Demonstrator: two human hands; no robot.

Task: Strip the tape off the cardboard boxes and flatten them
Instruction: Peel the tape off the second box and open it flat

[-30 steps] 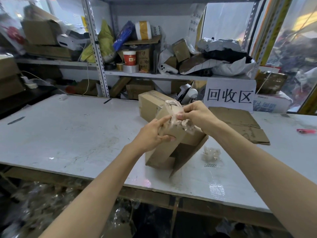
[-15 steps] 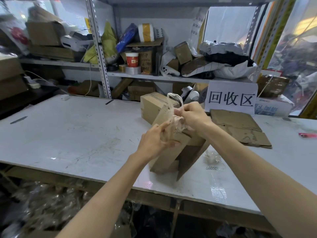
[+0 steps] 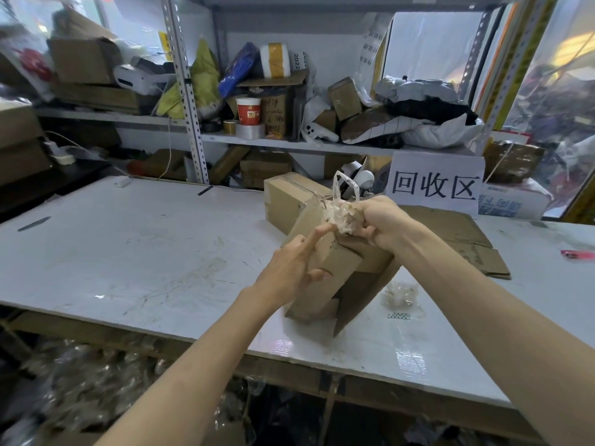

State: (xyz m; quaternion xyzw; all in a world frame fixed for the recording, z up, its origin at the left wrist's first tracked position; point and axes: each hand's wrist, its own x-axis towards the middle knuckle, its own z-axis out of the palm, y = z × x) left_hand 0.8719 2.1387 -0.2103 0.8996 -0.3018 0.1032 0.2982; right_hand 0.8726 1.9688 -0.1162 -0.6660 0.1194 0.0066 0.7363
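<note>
A brown cardboard box [image 3: 325, 272] stands tilted on the white table [image 3: 145, 252], its lower flaps hanging open. My left hand [image 3: 291, 268] grips the box's left side, forefinger stretched toward its top. My right hand [image 3: 381, 225] is closed on a crumpled wad of clear tape [image 3: 341, 215] at the box's top edge; a loop of tape sticks up from it. A second, sealed box [image 3: 289, 196] lies right behind. Flattened cardboard [image 3: 463, 239] lies to the right.
A loose ball of stripped tape [image 3: 401, 292] lies on the table right of the box. A white sign with characters [image 3: 434, 185] stands at the back, a pink object [image 3: 578, 254] at far right. Cluttered metal shelves [image 3: 186, 91] rise behind the table.
My right hand has pulled the tape wad up and to the right, off the box top. The fingers of my left hand have loosened, with the forefinger now extended.
</note>
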